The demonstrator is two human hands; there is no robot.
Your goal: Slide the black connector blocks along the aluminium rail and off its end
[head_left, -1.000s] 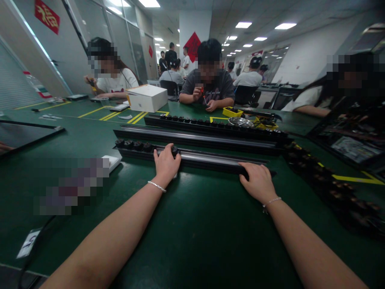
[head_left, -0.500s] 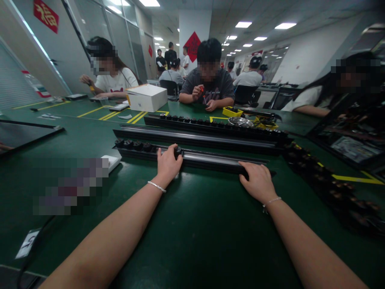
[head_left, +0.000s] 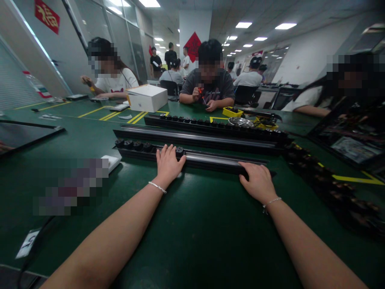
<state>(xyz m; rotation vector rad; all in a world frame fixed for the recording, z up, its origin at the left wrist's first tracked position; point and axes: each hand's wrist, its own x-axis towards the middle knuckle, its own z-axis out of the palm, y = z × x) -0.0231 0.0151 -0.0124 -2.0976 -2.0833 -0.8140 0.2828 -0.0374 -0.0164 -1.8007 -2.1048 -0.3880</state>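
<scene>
A long black rail [head_left: 210, 159] lies across the green table [head_left: 192, 224] just in front of me. Several black round knobs [head_left: 132, 145] sit in a row on its left end. My left hand [head_left: 167, 163] lies over the rail's middle, with one more black knob [head_left: 179, 151] pinched between its forefinger and thumb. My right hand [head_left: 257, 181] grips the rail's right end, fingers curled over it. Both wrists wear thin bracelets.
Two more black rails lie behind, a plain second rail [head_left: 195, 139] and a third rail [head_left: 210, 125] lined with knobs. A white box [head_left: 147, 98], a yellow tray [head_left: 232, 112] and a metal dish [head_left: 240, 122] stand farther back. Other people work opposite; a dark panel [head_left: 27, 132] lies at the left.
My left hand has slid a little to the right along the rail, taking the knob with it, and its fingers have flattened. My right hand has stayed put.
</scene>
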